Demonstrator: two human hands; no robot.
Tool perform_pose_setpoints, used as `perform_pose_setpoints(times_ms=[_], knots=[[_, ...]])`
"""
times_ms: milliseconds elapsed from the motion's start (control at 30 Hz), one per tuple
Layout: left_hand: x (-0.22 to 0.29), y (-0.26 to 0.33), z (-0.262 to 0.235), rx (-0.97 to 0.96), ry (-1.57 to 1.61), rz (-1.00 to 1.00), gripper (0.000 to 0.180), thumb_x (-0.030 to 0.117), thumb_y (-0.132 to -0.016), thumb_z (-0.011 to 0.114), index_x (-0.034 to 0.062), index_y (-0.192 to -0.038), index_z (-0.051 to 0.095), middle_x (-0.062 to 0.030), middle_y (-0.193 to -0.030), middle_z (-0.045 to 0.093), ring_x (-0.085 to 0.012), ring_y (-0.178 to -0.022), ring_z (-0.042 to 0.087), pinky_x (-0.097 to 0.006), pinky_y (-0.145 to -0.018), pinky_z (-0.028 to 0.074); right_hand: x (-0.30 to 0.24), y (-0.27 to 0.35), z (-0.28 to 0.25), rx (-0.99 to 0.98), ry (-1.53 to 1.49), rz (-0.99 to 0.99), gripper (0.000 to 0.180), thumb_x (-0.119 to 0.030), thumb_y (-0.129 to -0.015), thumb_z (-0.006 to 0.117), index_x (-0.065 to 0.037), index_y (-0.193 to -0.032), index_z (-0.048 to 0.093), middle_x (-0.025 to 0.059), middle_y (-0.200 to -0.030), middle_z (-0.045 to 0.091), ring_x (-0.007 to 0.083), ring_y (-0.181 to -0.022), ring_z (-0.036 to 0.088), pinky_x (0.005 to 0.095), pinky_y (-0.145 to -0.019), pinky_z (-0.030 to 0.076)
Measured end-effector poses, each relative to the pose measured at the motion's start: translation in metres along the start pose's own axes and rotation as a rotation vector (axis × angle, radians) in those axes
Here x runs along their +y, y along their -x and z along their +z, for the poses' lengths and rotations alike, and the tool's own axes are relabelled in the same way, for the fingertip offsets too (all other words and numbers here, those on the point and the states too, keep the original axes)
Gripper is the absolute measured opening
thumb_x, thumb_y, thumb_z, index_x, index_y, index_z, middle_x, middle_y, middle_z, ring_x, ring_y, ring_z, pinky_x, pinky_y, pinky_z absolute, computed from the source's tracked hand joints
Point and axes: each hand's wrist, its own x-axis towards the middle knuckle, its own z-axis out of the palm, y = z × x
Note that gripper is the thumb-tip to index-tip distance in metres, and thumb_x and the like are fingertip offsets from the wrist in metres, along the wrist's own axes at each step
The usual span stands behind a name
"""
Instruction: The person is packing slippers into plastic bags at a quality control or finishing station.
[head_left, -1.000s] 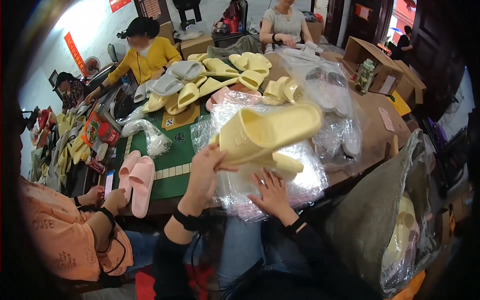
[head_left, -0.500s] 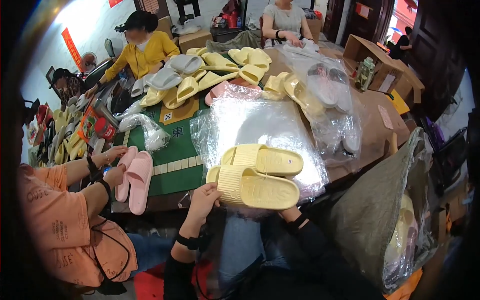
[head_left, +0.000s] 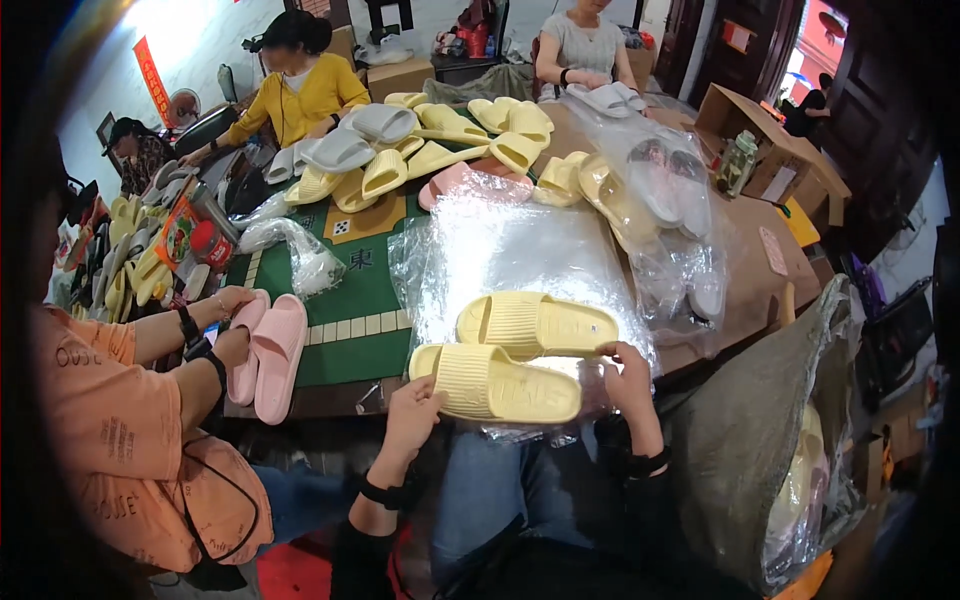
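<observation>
Two pale yellow slippers lie side by side over the clear plastic bags, toes to the left. My left hand (head_left: 413, 408) is closed at the toe end of the near slipper (head_left: 530, 392), its thumb and fingers on the ribbed strap's edge. At the heel of the far slipper (head_left: 560, 325), my right hand (head_left: 628, 375) has curled fingers with the tips on the rim. The far slipper sits a little further right than the near one. Under both is a stack of shiny clear plastic bags (head_left: 510, 245).
A person on the left holds pink slippers (head_left: 277, 345). Yellow and grey slippers pile up at the back (head_left: 385, 165). Bagged grey slippers (head_left: 665, 185) lie right of the stack. A grey-green sack (head_left: 750, 420) stands at the right, near an open cardboard box (head_left: 770, 150).
My right hand has come out from beneath the slippers to the far one's heel. The slippers have moved apart, the far one rightward and the near one slightly left.
</observation>
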Motion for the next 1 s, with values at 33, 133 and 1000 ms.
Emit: perform_pose_setpoints(times_ms=[33, 133, 1000], knots=[[-0.002, -0.001, 0.004, 0.01, -0.064, 0.046, 0.031, 0.005, -0.086, 0.058, -0.005, -0.115, 0.06, -0.0036, -0.09, 0.067, -0.0055, -0.064, 0.053, -0.02, -0.057, 0.043, -0.008, -0.001, -0.003, -0.008, -0.022, -0.145, 0.044, -0.016, -0.073, 0.067, -0.008, -0.116, 0.06, 0.0171, -0.11, 0.06, 0.0338, -0.101, 0.056, 0.0397, -0.086, 0.045], [-0.012, -0.008, 0.006, 0.095, -0.172, 0.2, 0.031, 0.008, -0.084, 0.059, -0.002, -0.113, 0.062, -0.0097, -0.088, 0.069, -0.0134, -0.069, 0.062, -0.027, -0.062, 0.048, -0.028, -0.003, 0.006, -0.132, 0.075, -0.354, 0.059, -0.026, -0.07, 0.072, -0.01, -0.124, 0.055, 0.0159, -0.124, 0.052, 0.0334, -0.115, 0.046, 0.0416, -0.096, 0.036], [-0.064, -0.043, 0.053, -0.31, -0.961, 0.887, 0.06, 0.044, -0.091, 0.051, 0.0092, -0.139, 0.039, -0.0101, -0.143, 0.042, -0.0253, -0.13, 0.04, -0.038, -0.107, 0.034, -0.086, 0.026, -0.004, 0.229, -0.481, -0.468, 0.03, -0.011, -0.081, 0.064, -0.002, -0.109, 0.059, 0.0138, -0.108, 0.059, 0.0301, -0.098, 0.054, 0.0366, -0.086, 0.043]])
